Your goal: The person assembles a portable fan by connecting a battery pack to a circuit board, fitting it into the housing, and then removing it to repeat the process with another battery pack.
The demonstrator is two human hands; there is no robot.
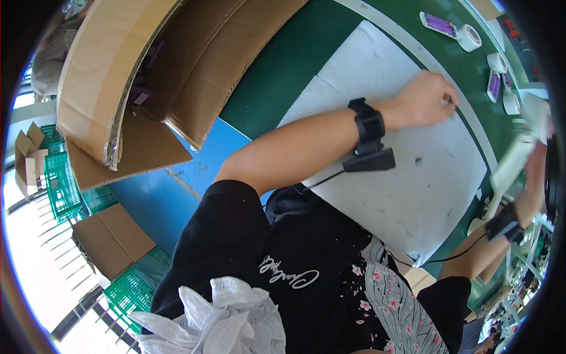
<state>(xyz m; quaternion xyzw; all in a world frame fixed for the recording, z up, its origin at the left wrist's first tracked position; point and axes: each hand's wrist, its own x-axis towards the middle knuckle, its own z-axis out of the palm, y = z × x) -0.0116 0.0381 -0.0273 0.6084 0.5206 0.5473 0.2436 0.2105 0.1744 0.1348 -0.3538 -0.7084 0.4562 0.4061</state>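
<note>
My left hand [427, 99] hovers over a white foam sheet [407, 177] on the green table, close to its far right edge. Its fingers are curled in, and whatever small thing may be in them is hidden. At the far right rim of the picture, my right hand [535, 168] is smeared by motion. A long white object [512, 162], blurred along with that hand, lies against its fingers and appears to be held. Its exact kind cannot be made out. Dark straps with small devices sit on both wrists.
A large open cardboard box [194, 76] stands at the left, with something purple inside. White rolls [469, 37] and purple-and-white pieces [439, 24] lie along the far right of the table [283, 71]. Green crates [62, 183] and another carton [115, 239] are at the lower left.
</note>
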